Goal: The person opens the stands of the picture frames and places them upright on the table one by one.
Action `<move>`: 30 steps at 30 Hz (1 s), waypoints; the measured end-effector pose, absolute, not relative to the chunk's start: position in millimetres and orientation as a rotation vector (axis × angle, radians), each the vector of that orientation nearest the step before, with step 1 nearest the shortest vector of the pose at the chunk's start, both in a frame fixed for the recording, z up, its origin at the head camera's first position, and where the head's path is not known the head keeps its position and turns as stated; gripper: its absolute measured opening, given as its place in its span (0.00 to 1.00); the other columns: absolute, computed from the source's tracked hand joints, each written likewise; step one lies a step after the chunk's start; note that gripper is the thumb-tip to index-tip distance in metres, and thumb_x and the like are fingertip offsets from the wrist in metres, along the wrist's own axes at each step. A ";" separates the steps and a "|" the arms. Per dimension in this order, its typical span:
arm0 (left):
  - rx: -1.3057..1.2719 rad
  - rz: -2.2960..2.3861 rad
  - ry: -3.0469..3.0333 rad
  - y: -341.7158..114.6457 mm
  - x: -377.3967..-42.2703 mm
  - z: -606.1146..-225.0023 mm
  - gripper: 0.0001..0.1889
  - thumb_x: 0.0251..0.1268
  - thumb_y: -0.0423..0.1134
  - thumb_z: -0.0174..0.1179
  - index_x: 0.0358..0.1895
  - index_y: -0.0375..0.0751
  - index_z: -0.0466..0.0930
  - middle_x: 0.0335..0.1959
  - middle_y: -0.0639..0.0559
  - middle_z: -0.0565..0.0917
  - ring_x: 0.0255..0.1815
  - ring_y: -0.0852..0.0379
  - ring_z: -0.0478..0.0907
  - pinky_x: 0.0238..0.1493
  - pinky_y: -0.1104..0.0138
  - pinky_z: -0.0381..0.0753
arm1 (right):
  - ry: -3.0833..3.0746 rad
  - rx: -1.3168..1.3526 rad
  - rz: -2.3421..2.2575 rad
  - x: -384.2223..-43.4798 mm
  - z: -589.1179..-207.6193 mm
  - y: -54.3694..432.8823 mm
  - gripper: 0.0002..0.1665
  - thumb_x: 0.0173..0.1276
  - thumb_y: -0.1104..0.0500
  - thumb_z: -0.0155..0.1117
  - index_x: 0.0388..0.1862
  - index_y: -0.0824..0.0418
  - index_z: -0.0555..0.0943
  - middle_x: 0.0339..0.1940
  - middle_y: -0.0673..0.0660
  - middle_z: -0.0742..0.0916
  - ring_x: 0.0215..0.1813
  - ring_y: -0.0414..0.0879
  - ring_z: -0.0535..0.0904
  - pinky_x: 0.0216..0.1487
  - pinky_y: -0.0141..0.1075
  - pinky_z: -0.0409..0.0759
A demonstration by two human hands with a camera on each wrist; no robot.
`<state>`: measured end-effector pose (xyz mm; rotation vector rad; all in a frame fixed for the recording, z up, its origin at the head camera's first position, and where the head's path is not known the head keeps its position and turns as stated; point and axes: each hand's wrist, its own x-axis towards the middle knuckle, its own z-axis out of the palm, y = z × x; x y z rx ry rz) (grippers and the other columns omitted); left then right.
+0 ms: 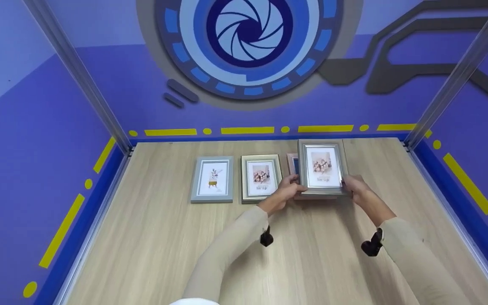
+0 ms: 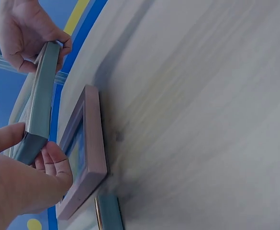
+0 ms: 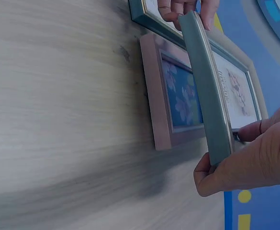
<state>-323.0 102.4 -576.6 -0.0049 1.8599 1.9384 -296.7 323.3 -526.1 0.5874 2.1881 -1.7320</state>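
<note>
Beige sleeves (image 1: 227, 245) nearest, small black camera (image 1: 266, 237) at the left cuff, over a wooden table (image 1: 142, 237). Left hand (image 1: 285, 192) pinches the lower left corner of a silver picture frame (image 1: 322, 167); right hand (image 1: 356, 187) grips its lower right side. Silver frame raised above a pink frame (image 3: 158, 96) lying on the table. Left of these: gold frame (image 1: 260, 176), then grey-blue frame (image 1: 212, 178). Behind: purple wall (image 1: 214, 116).

- A silver-grey rectangular photo frame (image 1: 322, 166), with a printed flower bouquet picture.
- It is lifted, face upward, above the pink rectangular photo frame (image 2: 94, 132).
</note>
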 end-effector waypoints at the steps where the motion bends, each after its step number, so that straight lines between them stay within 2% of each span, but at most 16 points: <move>1: -0.005 1.941 1.855 98.4 -323.0 -576.8 0.35 0.60 0.26 0.64 0.73 0.28 0.65 0.66 0.35 0.77 0.56 0.49 0.82 0.60 0.61 0.84 | 2.187 0.576 -1.724 -297.9 -526.4 320.9 0.09 0.76 0.61 0.41 0.33 0.59 0.65 0.32 0.49 0.71 0.41 0.45 0.66 0.46 0.38 0.66; 2: -0.005 1.939 1.853 94.2 -322.8 -576.8 0.35 0.61 0.26 0.64 0.73 0.28 0.65 0.66 0.35 0.77 0.55 0.48 0.82 0.60 0.59 0.84 | 2.184 0.562 -1.718 -298.8 -526.4 318.2 0.11 0.77 0.60 0.40 0.38 0.63 0.70 0.36 0.52 0.74 0.44 0.46 0.68 0.49 0.38 0.68; 3: -0.008 1.933 1.857 90.0 -322.3 -576.8 0.35 0.61 0.26 0.64 0.73 0.28 0.64 0.65 0.36 0.77 0.54 0.49 0.83 0.61 0.58 0.83 | 2.176 0.548 -1.715 -299.7 -526.5 315.5 0.15 0.79 0.59 0.39 0.48 0.67 0.72 0.43 0.57 0.77 0.50 0.49 0.71 0.55 0.40 0.71; 4: -0.010 1.932 1.851 86.1 -322.0 -576.6 0.35 0.61 0.25 0.64 0.73 0.27 0.65 0.64 0.36 0.78 0.52 0.50 0.83 0.61 0.56 0.83 | 2.160 0.533 -1.712 -300.5 -526.6 313.0 0.22 0.81 0.57 0.37 0.61 0.70 0.69 0.54 0.63 0.77 0.59 0.52 0.71 0.64 0.42 0.71; 5: -0.013 1.928 1.849 82.1 -321.6 -576.5 0.34 0.61 0.26 0.64 0.72 0.27 0.65 0.63 0.37 0.78 0.50 0.51 0.83 0.60 0.56 0.83 | 2.146 0.517 -1.709 -301.3 -526.8 310.4 0.29 0.82 0.56 0.36 0.73 0.72 0.61 0.66 0.68 0.73 0.68 0.56 0.68 0.72 0.45 0.68; 6: -0.017 1.924 1.852 78.2 -321.2 -576.1 0.33 0.61 0.26 0.65 0.71 0.28 0.66 0.61 0.38 0.79 0.47 0.52 0.83 0.59 0.56 0.84 | 2.133 0.497 -1.703 -301.9 -526.8 308.0 0.35 0.83 0.55 0.34 0.80 0.73 0.49 0.75 0.72 0.64 0.77 0.59 0.60 0.78 0.48 0.61; 8: -0.032 1.911 1.865 70.4 -320.0 -575.5 0.32 0.61 0.27 0.65 0.69 0.29 0.68 0.57 0.41 0.80 0.42 0.56 0.81 0.54 0.60 0.85 | 2.099 0.479 -1.706 -303.0 -527.4 303.5 0.41 0.84 0.54 0.32 0.81 0.72 0.31 0.84 0.73 0.47 0.84 0.61 0.46 0.83 0.53 0.52; 9: -0.038 1.907 1.869 66.6 -319.4 -575.2 0.31 0.61 0.27 0.66 0.68 0.29 0.68 0.56 0.42 0.80 0.40 0.58 0.80 0.51 0.62 0.85 | 2.093 0.473 -1.700 -303.6 -527.9 301.5 0.41 0.84 0.54 0.32 0.81 0.72 0.30 0.84 0.72 0.45 0.84 0.62 0.46 0.83 0.53 0.53; 11: -0.042 1.913 1.862 59.0 -318.2 -575.2 0.29 0.60 0.26 0.66 0.66 0.30 0.70 0.53 0.44 0.78 0.38 0.58 0.78 0.48 0.64 0.86 | 2.097 0.455 -1.688 -304.0 -528.7 297.9 0.41 0.84 0.54 0.33 0.82 0.72 0.32 0.83 0.72 0.49 0.78 0.59 0.56 0.76 0.48 0.63; 12: -0.041 1.918 1.860 55.0 -317.3 -575.2 0.29 0.60 0.25 0.67 0.65 0.30 0.70 0.52 0.44 0.78 0.37 0.58 0.78 0.47 0.65 0.86 | 2.099 0.441 -1.690 -304.1 -529.3 296.0 0.40 0.84 0.55 0.35 0.82 0.72 0.33 0.80 0.72 0.55 0.72 0.56 0.62 0.70 0.45 0.67; 14: -0.022 1.910 1.877 46.3 -315.3 -575.7 0.28 0.58 0.25 0.68 0.63 0.31 0.70 0.51 0.45 0.76 0.39 0.57 0.79 0.46 0.66 0.86 | 2.108 0.413 -1.690 -303.8 -530.6 291.8 0.39 0.84 0.56 0.37 0.82 0.73 0.38 0.72 0.68 0.65 0.60 0.49 0.67 0.59 0.40 0.69; 17: 0.012 1.886 1.921 33.8 -310.4 -577.1 0.28 0.56 0.25 0.69 0.60 0.33 0.71 0.53 0.43 0.76 0.45 0.55 0.78 0.48 0.66 0.86 | 2.117 0.369 -1.689 -300.7 -532.6 285.9 0.37 0.83 0.58 0.40 0.80 0.76 0.43 0.62 0.62 0.71 0.55 0.45 0.70 0.57 0.39 0.72; 20: 0.039 1.860 1.958 21.3 -304.8 -579.8 0.26 0.55 0.26 0.70 0.57 0.35 0.71 0.55 0.42 0.76 0.47 0.54 0.77 0.50 0.64 0.85 | 2.126 0.324 -1.668 -297.3 -535.1 279.1 0.35 0.82 0.60 0.41 0.79 0.77 0.47 0.64 0.65 0.72 0.60 0.49 0.71 0.63 0.45 0.74; 24: 0.060 1.856 1.945 8.1 -298.9 -580.3 0.24 0.55 0.26 0.70 0.54 0.35 0.71 0.53 0.43 0.77 0.44 0.54 0.77 0.57 0.54 0.83 | 2.138 0.286 -1.631 -295.5 -538.3 270.8 0.36 0.81 0.61 0.44 0.79 0.77 0.48 0.71 0.72 0.69 0.68 0.58 0.69 0.66 0.51 0.75; 27: 0.081 1.846 1.934 2.3 -297.0 -575.7 0.25 0.55 0.27 0.71 0.55 0.35 0.71 0.51 0.44 0.77 0.41 0.55 0.77 0.61 0.47 0.80 | 2.144 0.278 -1.619 -295.8 -539.1 267.7 0.37 0.81 0.61 0.45 0.80 0.75 0.46 0.73 0.74 0.67 0.68 0.60 0.70 0.64 0.51 0.76; 30: 0.108 1.834 1.942 -0.8 -296.3 -569.9 0.27 0.55 0.30 0.73 0.57 0.36 0.71 0.50 0.45 0.78 0.40 0.56 0.77 0.57 0.50 0.81 | 2.142 0.270 -1.622 -296.7 -538.6 266.2 0.37 0.81 0.61 0.44 0.81 0.72 0.45 0.71 0.74 0.68 0.65 0.58 0.73 0.61 0.50 0.78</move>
